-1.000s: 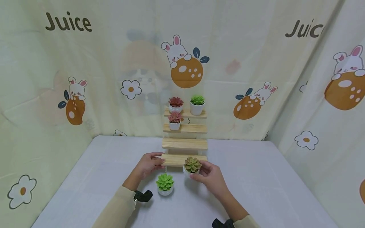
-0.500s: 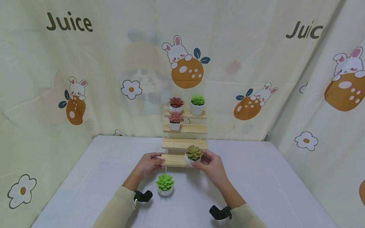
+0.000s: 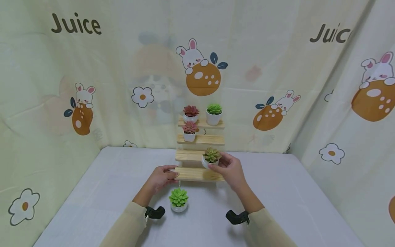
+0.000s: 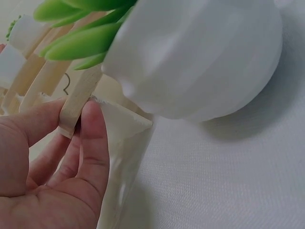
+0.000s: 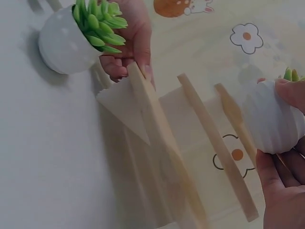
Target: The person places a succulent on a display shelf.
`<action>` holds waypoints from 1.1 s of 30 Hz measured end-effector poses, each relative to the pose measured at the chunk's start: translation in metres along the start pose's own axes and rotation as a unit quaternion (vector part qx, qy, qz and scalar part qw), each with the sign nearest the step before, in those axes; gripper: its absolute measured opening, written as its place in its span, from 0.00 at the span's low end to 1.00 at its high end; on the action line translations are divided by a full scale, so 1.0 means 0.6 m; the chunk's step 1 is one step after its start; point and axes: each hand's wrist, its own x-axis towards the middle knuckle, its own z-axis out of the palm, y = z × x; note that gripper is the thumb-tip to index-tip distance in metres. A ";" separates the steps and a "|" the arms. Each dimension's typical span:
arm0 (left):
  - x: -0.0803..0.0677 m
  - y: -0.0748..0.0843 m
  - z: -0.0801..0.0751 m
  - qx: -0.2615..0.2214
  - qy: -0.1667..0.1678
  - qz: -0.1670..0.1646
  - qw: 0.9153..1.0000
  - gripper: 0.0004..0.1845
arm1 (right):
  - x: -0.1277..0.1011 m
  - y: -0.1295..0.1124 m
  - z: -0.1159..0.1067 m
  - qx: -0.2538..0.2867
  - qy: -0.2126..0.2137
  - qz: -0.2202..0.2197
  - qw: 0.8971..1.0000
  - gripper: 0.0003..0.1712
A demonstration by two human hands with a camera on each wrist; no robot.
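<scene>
My right hand [image 3: 232, 171] grips a white round pot holding a brownish-green succulent [image 3: 212, 155]. In the head view the pot overlaps the right part of the second step from the bottom of a wooden tiered shelf [image 3: 188, 156]. The right wrist view shows thumb and fingers around the ribbed white pot [image 5: 274, 117]. At the left end of the lowest step, my left hand [image 3: 162, 178] pinches the board [image 4: 78, 102] between thumb and fingers. Just in front of the shelf, a bright green succulent in a white pot [image 3: 178, 199] stands on the table.
On the top step stand a dark red succulent [image 3: 191, 113] and a green succulent [image 3: 214, 114]. A pink succulent [image 3: 189, 131] sits at the left of the step below. A printed curtain [image 3: 247, 68] hangs behind the white table [image 3: 123, 164].
My right hand has lifted the brownish-green succulent from in front of the lowest step up and slightly right to the second step. My left hand stays at the lowest board.
</scene>
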 end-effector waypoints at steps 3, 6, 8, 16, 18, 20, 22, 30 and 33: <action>0.001 -0.001 0.000 0.000 0.002 0.002 1.000 0.25 | 0.012 -0.004 -0.002 -0.004 0.000 -0.002 1.000 0.35; 0.001 -0.002 0.000 -0.002 0.002 0.004 1.000 0.25 | 0.023 -0.009 -0.003 -0.006 -0.001 -0.001 1.000 0.34; 0.003 -0.004 0.000 -0.004 0.002 0.005 1.000 0.25 | 0.029 -0.012 -0.004 -0.012 0.000 0.000 1.000 0.34; 0.007 -0.005 -0.001 -0.002 0.004 0.003 1.000 0.24 | 0.063 -0.023 -0.012 -0.049 0.015 0.000 0.999 0.34; 0.007 -0.005 -0.001 -0.009 0.001 0.004 1.000 0.24 | 0.071 -0.026 -0.014 -0.049 0.017 -0.003 0.999 0.34; 0.007 -0.005 -0.002 -0.016 -0.002 0.006 1.000 0.24 | 0.079 -0.029 -0.016 -0.044 0.016 -0.006 0.999 0.34; 0.007 -0.005 -0.002 -0.020 -0.005 0.008 1.000 0.24 | 0.086 -0.032 -0.017 -0.043 0.018 -0.007 0.999 0.34; 0.007 -0.005 -0.002 -0.016 -0.005 0.010 1.000 0.24 | 0.108 -0.042 -0.025 -0.059 0.012 0.002 0.998 0.34; 0.007 -0.005 -0.002 -0.016 -0.007 0.012 1.000 0.24 | 0.115 -0.047 -0.027 -0.076 0.010 0.005 0.997 0.33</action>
